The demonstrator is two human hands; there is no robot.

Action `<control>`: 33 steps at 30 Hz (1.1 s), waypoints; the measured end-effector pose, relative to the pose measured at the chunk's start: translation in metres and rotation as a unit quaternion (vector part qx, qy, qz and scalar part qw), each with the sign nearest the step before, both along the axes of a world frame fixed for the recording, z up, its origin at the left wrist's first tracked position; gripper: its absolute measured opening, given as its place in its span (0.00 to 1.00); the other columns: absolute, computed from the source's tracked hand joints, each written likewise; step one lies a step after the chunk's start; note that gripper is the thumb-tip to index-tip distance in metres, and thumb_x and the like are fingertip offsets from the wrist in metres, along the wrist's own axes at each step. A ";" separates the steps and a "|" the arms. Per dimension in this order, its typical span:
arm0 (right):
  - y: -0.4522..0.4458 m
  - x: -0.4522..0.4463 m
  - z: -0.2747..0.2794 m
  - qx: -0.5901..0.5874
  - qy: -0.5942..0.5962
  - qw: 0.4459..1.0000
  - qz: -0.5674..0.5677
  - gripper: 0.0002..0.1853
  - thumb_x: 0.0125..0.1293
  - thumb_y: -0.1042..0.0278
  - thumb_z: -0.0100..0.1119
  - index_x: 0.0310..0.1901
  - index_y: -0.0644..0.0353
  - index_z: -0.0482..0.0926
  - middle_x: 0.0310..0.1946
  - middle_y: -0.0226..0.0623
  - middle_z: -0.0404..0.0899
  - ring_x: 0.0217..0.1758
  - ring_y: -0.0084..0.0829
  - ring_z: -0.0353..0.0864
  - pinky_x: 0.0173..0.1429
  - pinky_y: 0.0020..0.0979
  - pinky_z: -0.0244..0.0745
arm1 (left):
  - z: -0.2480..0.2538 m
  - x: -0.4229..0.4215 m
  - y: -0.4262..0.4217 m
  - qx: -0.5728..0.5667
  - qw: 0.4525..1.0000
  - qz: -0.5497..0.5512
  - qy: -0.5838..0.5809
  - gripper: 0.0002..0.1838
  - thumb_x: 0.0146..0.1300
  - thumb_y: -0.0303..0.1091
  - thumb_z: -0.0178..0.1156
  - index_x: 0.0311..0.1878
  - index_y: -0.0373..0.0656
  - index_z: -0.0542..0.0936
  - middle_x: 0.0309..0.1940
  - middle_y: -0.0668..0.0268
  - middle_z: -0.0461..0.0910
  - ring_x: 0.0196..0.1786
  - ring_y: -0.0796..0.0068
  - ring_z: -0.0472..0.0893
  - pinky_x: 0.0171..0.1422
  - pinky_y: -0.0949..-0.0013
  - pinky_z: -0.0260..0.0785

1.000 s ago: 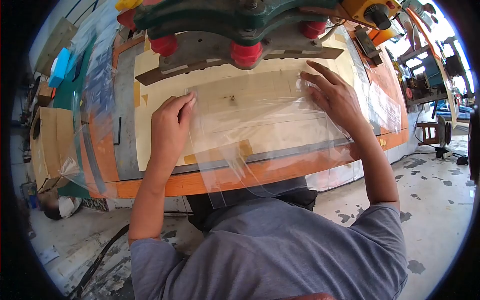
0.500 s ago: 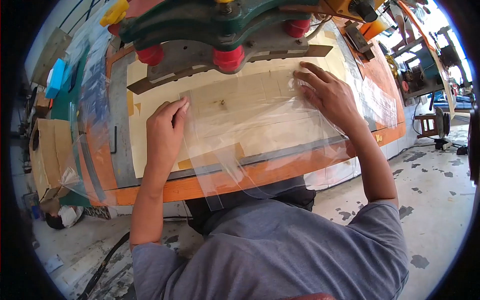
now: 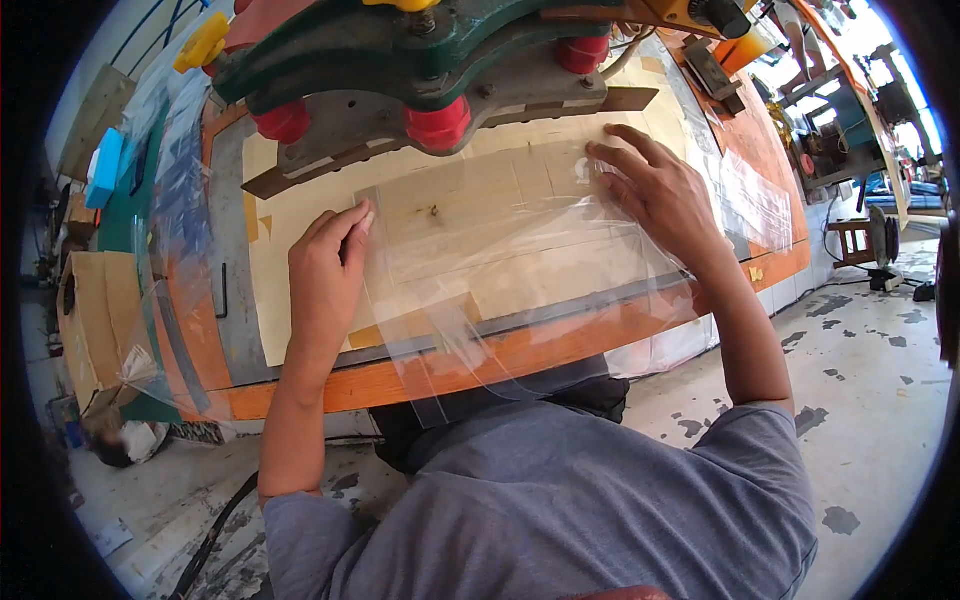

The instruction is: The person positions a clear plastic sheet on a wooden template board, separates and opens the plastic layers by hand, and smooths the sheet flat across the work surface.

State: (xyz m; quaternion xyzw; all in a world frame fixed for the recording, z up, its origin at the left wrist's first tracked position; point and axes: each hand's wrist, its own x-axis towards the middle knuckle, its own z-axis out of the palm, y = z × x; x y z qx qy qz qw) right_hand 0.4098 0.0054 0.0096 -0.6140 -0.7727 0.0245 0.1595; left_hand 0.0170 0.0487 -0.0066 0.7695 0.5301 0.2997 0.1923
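Note:
A clear plastic sheet point(image 3: 520, 240) lies over the cream board point(image 3: 270, 290) and hangs past the table's front edge. My left hand point(image 3: 332, 262) pinches the sheet's left edge near its upper corner. At the sheet's upper right, my right hand point(image 3: 655, 195) has its fingers spread, with the fingertips resting on the plastic. Just beyond both hands, a metal bar point(image 3: 450, 125) spans the board under the green press head point(image 3: 400, 60) with its red knobs point(image 3: 438, 122).
An orange-edged table point(image 3: 270, 400) carries a hex key point(image 3: 223, 290) at left and more clear plastic point(image 3: 755, 205) at right. A cardboard box point(image 3: 100, 320) and a blue box point(image 3: 104, 168) stand at the left. Part of a person point(image 3: 125, 442) shows at lower left.
The view has shifted, so the press and table appear further left. Both hands keep nearly the same places on the sheet, which still lies on the board.

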 end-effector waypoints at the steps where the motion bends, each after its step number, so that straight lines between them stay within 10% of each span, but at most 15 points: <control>1: -0.002 -0.002 0.001 0.002 0.008 1.000 -0.014 0.18 0.79 0.55 0.63 0.65 0.43 0.85 0.63 0.38 0.81 0.57 0.46 0.87 0.59 0.47 0.82 | 0.001 0.000 0.000 -0.004 1.000 0.002 0.008 0.12 0.76 0.27 0.66 0.58 0.35 0.88 0.39 0.53 0.87 0.35 0.60 0.85 0.43 0.63 0.77; 5: -0.003 -0.003 0.001 0.001 0.026 0.999 -0.043 0.17 0.77 0.53 0.65 0.64 0.41 0.88 0.43 0.40 0.77 0.43 0.44 0.85 0.48 0.46 0.80 | -0.002 0.001 0.001 0.012 1.000 -0.002 0.006 0.12 0.76 0.27 0.66 0.58 0.35 0.88 0.37 0.54 0.86 0.33 0.62 0.83 0.41 0.63 0.75; 33: 0.014 0.004 -0.009 0.044 0.063 0.996 -0.049 0.16 0.76 0.55 0.67 0.60 0.45 0.91 0.35 0.38 0.74 0.36 0.43 0.83 0.42 0.45 0.78 | -0.009 0.005 0.027 0.040 0.998 -0.010 0.040 0.13 0.77 0.31 0.65 0.60 0.38 0.88 0.41 0.51 0.88 0.36 0.56 0.85 0.44 0.61 0.77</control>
